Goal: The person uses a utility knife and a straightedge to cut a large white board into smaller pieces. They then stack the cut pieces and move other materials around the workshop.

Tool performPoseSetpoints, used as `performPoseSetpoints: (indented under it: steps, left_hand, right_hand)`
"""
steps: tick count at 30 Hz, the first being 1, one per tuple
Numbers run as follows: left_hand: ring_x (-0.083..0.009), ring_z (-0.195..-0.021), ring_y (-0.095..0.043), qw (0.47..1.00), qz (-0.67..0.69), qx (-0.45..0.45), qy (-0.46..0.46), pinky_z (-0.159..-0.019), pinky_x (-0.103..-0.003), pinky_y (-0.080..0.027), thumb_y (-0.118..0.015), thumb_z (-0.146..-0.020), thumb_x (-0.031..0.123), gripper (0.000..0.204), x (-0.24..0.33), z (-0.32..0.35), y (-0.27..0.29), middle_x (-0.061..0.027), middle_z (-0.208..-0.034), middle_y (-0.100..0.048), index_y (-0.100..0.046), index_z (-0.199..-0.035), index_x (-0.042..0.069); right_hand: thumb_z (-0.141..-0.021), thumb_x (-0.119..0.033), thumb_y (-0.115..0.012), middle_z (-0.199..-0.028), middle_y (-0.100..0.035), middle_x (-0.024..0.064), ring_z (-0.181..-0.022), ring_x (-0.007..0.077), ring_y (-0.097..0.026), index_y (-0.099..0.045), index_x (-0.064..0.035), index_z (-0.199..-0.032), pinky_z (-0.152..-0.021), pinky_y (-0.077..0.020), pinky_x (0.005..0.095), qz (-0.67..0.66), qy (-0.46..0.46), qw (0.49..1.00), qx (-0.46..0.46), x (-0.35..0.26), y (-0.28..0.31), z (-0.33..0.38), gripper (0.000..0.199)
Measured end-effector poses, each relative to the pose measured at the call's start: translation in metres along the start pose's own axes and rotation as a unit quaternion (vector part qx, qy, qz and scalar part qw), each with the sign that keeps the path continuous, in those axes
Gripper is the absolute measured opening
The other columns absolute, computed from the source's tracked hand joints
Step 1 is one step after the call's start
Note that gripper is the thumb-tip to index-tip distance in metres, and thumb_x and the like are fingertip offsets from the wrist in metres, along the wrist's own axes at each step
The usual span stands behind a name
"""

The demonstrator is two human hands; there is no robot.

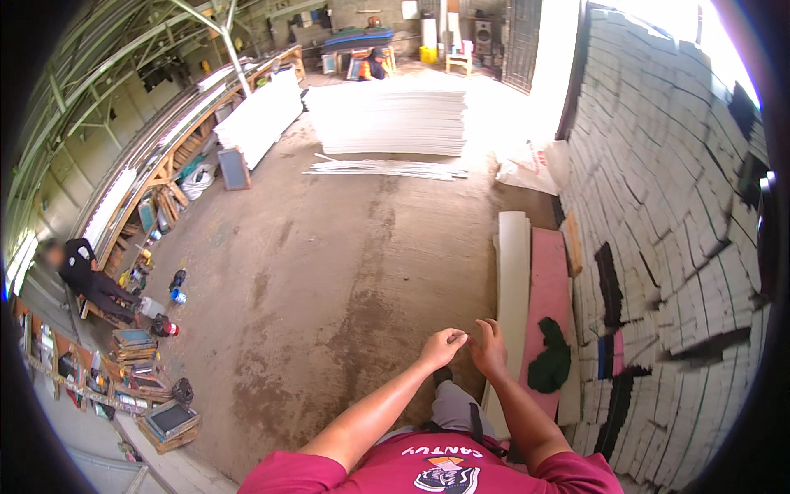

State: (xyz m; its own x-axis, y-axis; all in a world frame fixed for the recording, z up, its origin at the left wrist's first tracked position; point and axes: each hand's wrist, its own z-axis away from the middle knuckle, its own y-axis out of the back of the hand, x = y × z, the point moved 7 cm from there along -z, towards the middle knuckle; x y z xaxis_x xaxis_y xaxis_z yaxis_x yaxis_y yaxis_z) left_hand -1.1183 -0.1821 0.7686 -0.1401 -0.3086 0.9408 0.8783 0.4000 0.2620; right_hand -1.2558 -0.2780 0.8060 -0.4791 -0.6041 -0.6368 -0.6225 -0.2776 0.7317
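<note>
My left hand is held out in front of my body, its fingers curled and pressed together. If anything is in that pinch, it is too small to make out. Close beside it is my right hand, its fingers raised and slightly bent, the thumb apart and near the left fingertips; nothing shows in it. Both hands are above the floor, apart from the sheets at my right. There, a long white sheet lies alongside a pink sheet. A crumpled dark green cloth rests on the pink one.
Stacked white sheets stand ahead, with thin white strips before them. A high wall of layered white pieces rises at right, near a white sack. One person sits at left by piled frames; another person is behind the stack.
</note>
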Motion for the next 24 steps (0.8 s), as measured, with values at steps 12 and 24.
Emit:
performPoseSetpoints:
  steps: [12,24]
  left_hand:
    - [-0.0263,-0.115,-0.074,0.995,-0.066,-0.015,0.068,-0.100,-0.039,-0.056,-0.072,-0.101,0.039,0.047,-0.019,-0.212,0.132,-0.0186,-0.120,-0.077,-0.072,-0.126,0.000]
    - [-0.0209,-0.101,-0.074,0.994,0.048,0.029,0.092,-0.090,-0.036,-0.057,-0.071,-0.103,0.037,0.042,-0.060,-0.446,0.285,-0.0137,-0.110,-0.079,-0.073,-0.122,-0.001]
  right_hand:
    - [-0.086,-0.033,-0.084,-0.140,-0.059,0.0168,-0.132,0.0380,-0.057,-0.064,-0.0105,-0.134,-0.106,-0.0516,0.0479,0.014,0.026,0.993,-0.116,0.019,-0.128,-0.253,0.057]
    - [-0.084,-0.038,-0.085,-0.135,-0.062,0.0155,-0.129,0.0366,-0.060,-0.066,-0.0111,-0.132,-0.104,-0.0533,0.0476,0.038,0.115,0.973,-0.198,-0.031,-0.252,-0.531,0.058]
